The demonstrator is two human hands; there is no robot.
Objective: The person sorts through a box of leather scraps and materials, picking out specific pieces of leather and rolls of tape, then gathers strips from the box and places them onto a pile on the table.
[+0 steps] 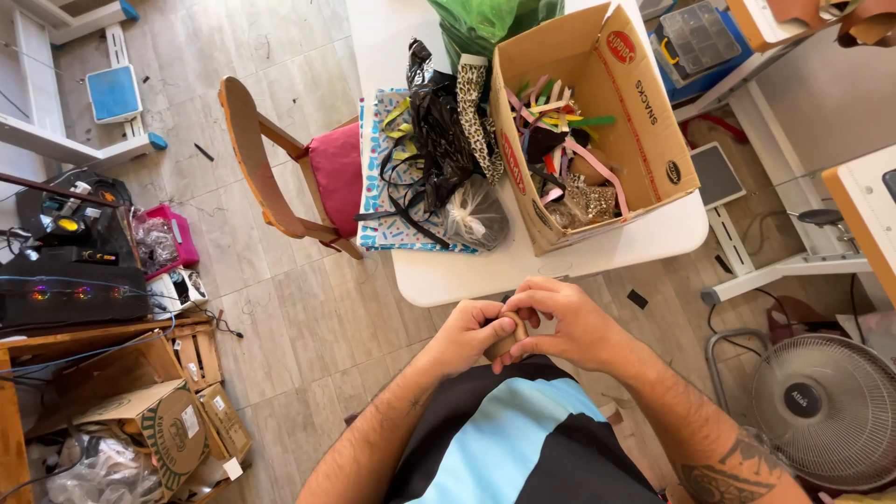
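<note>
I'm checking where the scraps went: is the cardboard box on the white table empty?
No. The cardboard box on the white table holds a heap of colourful strips in pink, yellow and green.

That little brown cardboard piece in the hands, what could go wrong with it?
1. Both hands, left hand and right hand, pinch the small brown cardboard piece in mid-air, off the white table; it might slip to the floor.
2. The open cardboard box of coloured strips sits near the table edge; a bump could tip it.
</note>
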